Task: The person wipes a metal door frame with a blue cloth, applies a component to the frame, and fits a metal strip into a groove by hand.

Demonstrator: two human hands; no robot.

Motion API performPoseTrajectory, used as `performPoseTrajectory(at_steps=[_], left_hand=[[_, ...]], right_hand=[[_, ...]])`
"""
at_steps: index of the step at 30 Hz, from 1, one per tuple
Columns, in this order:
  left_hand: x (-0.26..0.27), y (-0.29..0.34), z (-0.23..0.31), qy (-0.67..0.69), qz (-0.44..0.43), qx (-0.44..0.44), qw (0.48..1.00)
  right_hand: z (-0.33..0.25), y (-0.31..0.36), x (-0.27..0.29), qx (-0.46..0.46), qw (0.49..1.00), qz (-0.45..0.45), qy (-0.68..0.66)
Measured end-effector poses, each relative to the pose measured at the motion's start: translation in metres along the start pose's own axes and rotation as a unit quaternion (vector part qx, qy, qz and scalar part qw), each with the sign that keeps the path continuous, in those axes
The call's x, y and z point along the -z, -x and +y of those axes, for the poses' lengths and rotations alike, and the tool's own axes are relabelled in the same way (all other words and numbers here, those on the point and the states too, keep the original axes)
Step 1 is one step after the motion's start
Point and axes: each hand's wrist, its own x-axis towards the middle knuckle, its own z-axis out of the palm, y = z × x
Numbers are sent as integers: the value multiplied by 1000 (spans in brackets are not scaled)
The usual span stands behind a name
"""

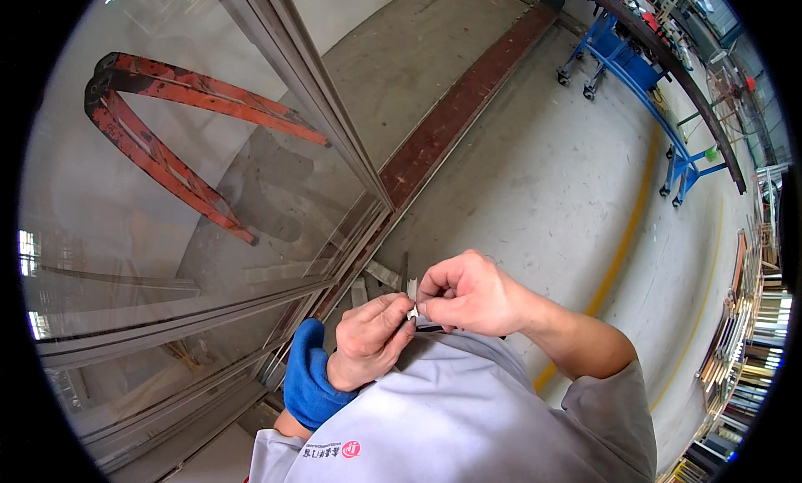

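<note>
In front of my chest both hands are closed on one small white strip-like piece (413, 289). My left hand (368, 337) pinches its lower end between thumb and fingers. My right hand (472, 295) grips it from the right, its fingertips close to the left thumb. Fingers cover much of the piece, so its exact kind cannot be made out. A blue cloth (307, 378) is wrapped around my left wrist and forearm. Just beyond the hands a thin dark rod-like thing (404, 270) shows, partly hidden.
A large framed glass panel (192, 257) stands close on my left. An orange-red ladder-like frame (167, 140) shows through it. A dark red strip (451, 107) crosses the grey floor. Far right are a blue wheeled workbench (622, 73) and stacked long profiles (727, 316).
</note>
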Motion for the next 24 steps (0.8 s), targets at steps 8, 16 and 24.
performPoseTrajectory(at_steps=[8, 16, 24], left_hand=[[1, -3, 2, -14, -17, -9, 1000], [0, 0, -1, -22, -1, -20, 1000], [0, -1, -1, -7, -6, -14, 1000]], right_hand=[[-6, -1, 1, 50, 993, 3, 111], [25, -6, -10, -20, 978, -9, -208], [15, -5, -1, -23, 990, -22, -135]])
